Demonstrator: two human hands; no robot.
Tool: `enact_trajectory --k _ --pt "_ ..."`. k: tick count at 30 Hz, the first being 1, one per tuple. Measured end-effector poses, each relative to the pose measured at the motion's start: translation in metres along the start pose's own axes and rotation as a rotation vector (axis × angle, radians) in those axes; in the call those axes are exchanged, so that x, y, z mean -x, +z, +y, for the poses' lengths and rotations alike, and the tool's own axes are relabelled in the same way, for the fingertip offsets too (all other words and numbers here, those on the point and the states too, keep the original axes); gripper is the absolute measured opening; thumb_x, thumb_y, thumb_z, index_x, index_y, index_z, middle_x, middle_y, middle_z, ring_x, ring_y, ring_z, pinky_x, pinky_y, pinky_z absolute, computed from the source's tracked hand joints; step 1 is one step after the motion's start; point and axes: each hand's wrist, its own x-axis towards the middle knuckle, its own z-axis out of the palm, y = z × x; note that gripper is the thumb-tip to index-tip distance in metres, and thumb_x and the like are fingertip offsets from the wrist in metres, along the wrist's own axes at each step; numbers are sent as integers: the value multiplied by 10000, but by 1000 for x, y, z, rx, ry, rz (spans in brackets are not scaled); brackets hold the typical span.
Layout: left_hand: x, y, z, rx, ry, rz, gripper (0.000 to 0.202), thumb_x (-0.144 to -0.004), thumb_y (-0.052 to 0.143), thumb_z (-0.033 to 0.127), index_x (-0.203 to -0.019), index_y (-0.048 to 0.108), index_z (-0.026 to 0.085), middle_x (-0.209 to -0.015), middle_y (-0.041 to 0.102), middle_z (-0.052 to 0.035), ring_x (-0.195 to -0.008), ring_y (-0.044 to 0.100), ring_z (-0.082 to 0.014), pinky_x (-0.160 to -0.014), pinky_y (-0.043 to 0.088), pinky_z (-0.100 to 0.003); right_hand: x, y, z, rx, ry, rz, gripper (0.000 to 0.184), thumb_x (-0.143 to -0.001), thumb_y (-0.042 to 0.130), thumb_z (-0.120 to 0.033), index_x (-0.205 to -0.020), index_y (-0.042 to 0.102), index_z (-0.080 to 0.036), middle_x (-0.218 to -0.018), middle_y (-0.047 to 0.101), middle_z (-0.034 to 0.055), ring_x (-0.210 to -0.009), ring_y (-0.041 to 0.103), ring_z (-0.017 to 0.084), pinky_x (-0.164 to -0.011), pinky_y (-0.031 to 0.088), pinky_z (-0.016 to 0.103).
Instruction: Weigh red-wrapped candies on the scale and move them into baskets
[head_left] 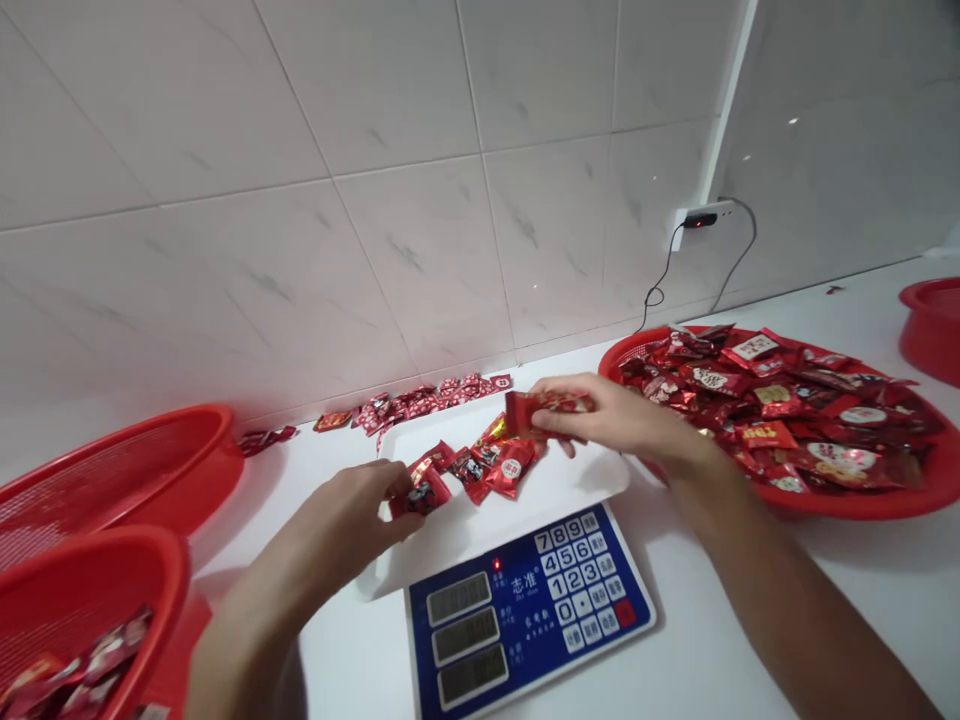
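Observation:
My left hand [375, 500] is at the left end of the white scale tray [555, 490], thumb and fingers closed around red wrapped candies [429, 488]. Over the tray's far right part, my right hand [592, 405] pinches a long red candy packet [551, 408]. Several loose red candies [474, 472] lie on the tray between the two hands. Below the tray is the blue panel of the digital scale [525, 620], with a keypad and three displays whose digits are too dim to read.
A red basket [750, 500] heaped with wrapped candies stands at right. Two red baskets are at left, one behind [202, 480] and one nearer [161, 570] holding some candies. More candies [420, 400] lie along the tiled wall. A cable [664, 280] hangs from a socket.

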Motion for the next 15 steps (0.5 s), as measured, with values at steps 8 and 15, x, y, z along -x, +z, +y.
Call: enact_trajectory --k 8,15 --pt "11 -14 18 620 11 640 400 -728 715 513 -1031 633 263 -876 700 -15 -751 663 -205 -612 541 -306 -15 22 16 -185 42 -6 181 -904 652 -218 -1083 628 -228 -1050 718 25 -922 684 158 -868 524 328" --pt "1 -6 31 1079 74 558 165 -723 724 324 -810 639 213 -834 636 3 -771 598 -144 -640 510 -228 -19 39 18 -118 -77 120 130 -845 690 -194 -956 626 -208 -977 695 23 -868 681 161 -805 560 336"
